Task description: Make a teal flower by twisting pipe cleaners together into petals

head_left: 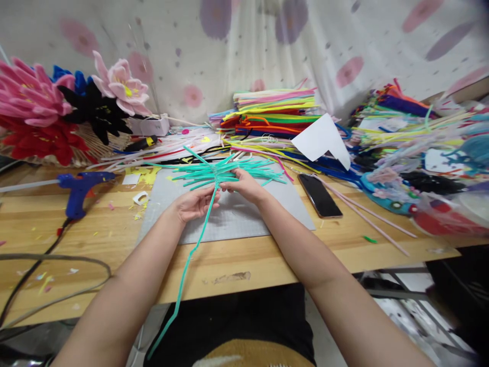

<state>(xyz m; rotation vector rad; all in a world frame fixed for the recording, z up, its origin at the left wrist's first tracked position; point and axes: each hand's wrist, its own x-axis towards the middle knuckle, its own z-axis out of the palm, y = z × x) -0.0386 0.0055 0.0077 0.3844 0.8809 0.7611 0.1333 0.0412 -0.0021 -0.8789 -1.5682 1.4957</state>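
A wide bundle of teal pipe cleaners (204, 176) spreads out sideways above a grey mat, joined near its middle. From that joint one long teal pipe cleaner (194, 252) runs down past the table edge toward my lap. My left hand (196, 203) has its fingers closed at the upper part of this long strand, just below the bundle. With curled fingers, my right hand (244, 186) pinches at the joint from the right side. Its fingertips are partly hidden by the teal strands.
The grey mat (237, 224) lies on a wooden table (336, 247). At left is a blue glue gun (82, 188) with a cord; a phone (320, 196) lies at right. Stacked pipe cleaners (275, 109) and a white paper piece (323, 140) stand behind; fuzzy flowers (34, 102) fill the left back.
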